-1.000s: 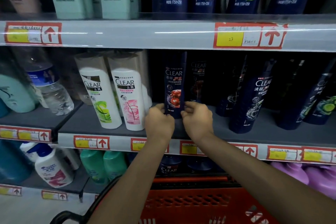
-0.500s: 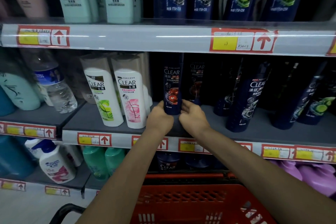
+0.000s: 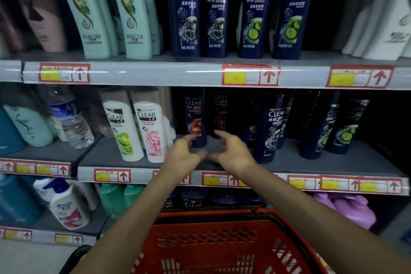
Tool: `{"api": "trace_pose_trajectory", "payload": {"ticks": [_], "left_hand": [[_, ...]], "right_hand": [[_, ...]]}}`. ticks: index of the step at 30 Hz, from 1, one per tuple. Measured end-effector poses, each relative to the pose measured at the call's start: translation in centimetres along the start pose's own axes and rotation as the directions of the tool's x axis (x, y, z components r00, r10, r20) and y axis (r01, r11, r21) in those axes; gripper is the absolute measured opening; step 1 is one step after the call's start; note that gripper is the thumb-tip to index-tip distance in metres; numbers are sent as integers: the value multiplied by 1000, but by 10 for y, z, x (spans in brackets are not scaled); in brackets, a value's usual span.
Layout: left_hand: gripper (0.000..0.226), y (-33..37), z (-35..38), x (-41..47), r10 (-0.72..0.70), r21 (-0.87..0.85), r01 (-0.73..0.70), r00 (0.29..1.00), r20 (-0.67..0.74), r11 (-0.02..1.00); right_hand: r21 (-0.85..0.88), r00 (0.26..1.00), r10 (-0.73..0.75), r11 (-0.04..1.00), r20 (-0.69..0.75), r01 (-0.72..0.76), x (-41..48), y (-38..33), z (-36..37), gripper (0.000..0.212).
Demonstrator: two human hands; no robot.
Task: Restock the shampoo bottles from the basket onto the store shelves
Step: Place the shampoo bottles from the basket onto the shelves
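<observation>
A dark blue Clear shampoo bottle (image 3: 195,118) with a red fruit picture stands upright on the middle shelf (image 3: 289,163), among other dark bottles. My left hand (image 3: 183,155) and my right hand (image 3: 231,153) hover just in front of its base, fingers loosely spread, holding nothing. The left fingertips reach close to the bottle's lower edge; whether they touch it I cannot tell. The red plastic basket (image 3: 213,222) sits below my forearms, its inside mostly hidden.
White Clear bottles (image 3: 138,131) stand left of the dark one, more dark blue Clear bottles (image 3: 270,131) to its right. A water bottle (image 3: 71,122) sits at far left. The upper shelf (image 3: 155,73) holds mint and dark blue bottles. Purple jugs (image 3: 353,209) fill the lower right.
Both hands have let go of the dark blue bottle and drawn back a little toward me, fingers opening. The bottle stays upright on the shelf. The view has tilted upward.
</observation>
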State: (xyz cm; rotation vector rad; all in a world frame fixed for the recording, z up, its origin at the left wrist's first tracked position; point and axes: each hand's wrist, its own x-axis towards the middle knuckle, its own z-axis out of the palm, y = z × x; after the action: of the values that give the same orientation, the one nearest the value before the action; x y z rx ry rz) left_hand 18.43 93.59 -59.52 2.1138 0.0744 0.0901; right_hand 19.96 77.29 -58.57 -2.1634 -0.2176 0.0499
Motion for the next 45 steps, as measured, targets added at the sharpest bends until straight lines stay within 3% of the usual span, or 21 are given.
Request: {"api": "trace_pose_trajectory", "payload": {"ticks": [5, 10, 13, 16, 22, 26, 30, 37, 42, 45], "left_hand": [[75, 20, -2, -43, 115, 229, -114, 993, 6, 967], [85, 36, 9, -64, 105, 368, -119, 993, 59, 922], [97, 51, 33, -65, 96, 313, -128, 989, 114, 941], [92, 73, 68, -58, 84, 173, -106, 988, 126, 979], [77, 112, 131, -26, 71, -37, -74, 994, -81, 997], [55, 122, 151, -3, 40, -38, -50, 973, -227, 998], [39, 121, 152, 9, 38, -102, -64, 969, -246, 993], [48, 104, 125, -2, 110, -181, -156, 965, -239, 971], [49, 90, 85, -33, 292, -96, -317, 934, -208, 944], [45, 78, 63, -56, 295, -86, -322, 927, -232, 943]], "right_hand": [[-85, 997, 25, 996, -69, -30, -47, 13, -47, 80], [-87, 989, 48, 994, -139, -60, -81, 25, -80, 76], [-94, 983, 62, 992, -170, -79, -92, 32, -98, 77], [-81, 967, 108, 988, -233, -130, -94, 44, -117, 66], [-30, 952, 168, 983, -257, -182, -89, 76, -130, 61], [-146, 953, 130, 974, -274, -174, -87, 94, -135, 64], [-193, 959, 86, 971, -270, -141, -87, 97, -134, 61], [-238, 964, 41, 965, -264, -106, -80, 87, -120, 58], [-236, 963, 30, 967, -268, -96, -70, 78, -108, 53], [-227, 958, 41, 968, -285, -109, -63, 74, -100, 48]]}}
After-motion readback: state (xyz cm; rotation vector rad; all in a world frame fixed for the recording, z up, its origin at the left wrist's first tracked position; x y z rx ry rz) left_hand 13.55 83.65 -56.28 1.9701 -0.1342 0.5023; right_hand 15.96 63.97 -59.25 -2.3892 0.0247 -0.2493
